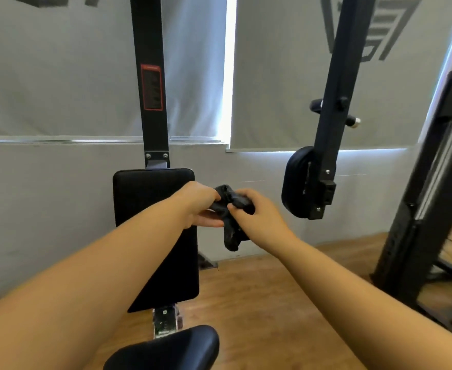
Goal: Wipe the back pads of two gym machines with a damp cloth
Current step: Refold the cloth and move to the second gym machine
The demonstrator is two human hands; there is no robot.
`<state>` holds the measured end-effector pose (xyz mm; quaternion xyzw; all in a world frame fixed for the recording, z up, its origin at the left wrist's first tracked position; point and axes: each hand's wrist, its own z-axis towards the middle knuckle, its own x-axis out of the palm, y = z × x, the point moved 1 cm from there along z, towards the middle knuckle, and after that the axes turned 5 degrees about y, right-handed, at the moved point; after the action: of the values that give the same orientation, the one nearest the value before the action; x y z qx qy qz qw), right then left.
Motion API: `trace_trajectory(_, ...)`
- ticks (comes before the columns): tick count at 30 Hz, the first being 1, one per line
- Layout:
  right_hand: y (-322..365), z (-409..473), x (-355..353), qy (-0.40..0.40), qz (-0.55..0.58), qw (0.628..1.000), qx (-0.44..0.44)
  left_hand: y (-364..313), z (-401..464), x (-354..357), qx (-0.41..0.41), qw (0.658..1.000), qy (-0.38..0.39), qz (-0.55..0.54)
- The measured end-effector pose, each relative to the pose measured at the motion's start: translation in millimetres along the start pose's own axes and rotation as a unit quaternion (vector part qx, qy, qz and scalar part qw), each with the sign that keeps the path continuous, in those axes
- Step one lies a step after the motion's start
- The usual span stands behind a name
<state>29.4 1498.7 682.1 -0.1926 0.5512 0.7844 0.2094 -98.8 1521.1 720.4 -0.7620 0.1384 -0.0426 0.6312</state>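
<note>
Black and crumpled, a small dark damp cloth hangs between both hands in the head view, just right of the tall black rectangular padded back pad. The left hand pinches the cloth's upper part with curled fingers, thumb stretched beneath; the right hand grips the same bunch from the right, fingers curled round it. The cloth's loose end dangles below the hands, and whether it touches the pad cannot be told.

The left forearm crosses the pad and hides much of its right edge. Above the pad rises a black steel upright post carrying a red-edged label whose print is too blurred to read. Near the bottom edge a rounded black padded seat is cut off by the frame. To the right hangs a slanted black machine arm ending in a rounded black side pad. Farther right, a black weight-stack frame is cut off. Grey roller blinds cover the far windows above a wooden floor.
</note>
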Motion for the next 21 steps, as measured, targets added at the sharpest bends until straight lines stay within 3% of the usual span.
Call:
trace_trajectory(5, -24, -28, -45, -0.011, -0.025, 0.999, 0.038, -8, 12, 60, -0.007, 0.998, 0.061, 0.004)
trace_trajectory(9, -49, -45, -89, 0.012, -0.007, 0.996, 0.093, -17, 14, 123, 0.017, 0.987, 0.136, 0.090)
trace_trajectory(13, -74, -72, -141, 0.016, 0.041, 0.995, 0.092, -23, 16, 184, 0.054, 0.975, 0.178, 0.122)
trace_trajectory(18, -110, -123, -226, -0.120, 0.097, 0.979, 0.136, -26, 19, 266, 0.109, 0.955, 0.256, 0.102)
trace_trajectory(21, -141, -158, -278, -0.141, 0.143, 0.955, 0.216, -29, 13, 323, 0.118, 0.945, 0.293, 0.081)
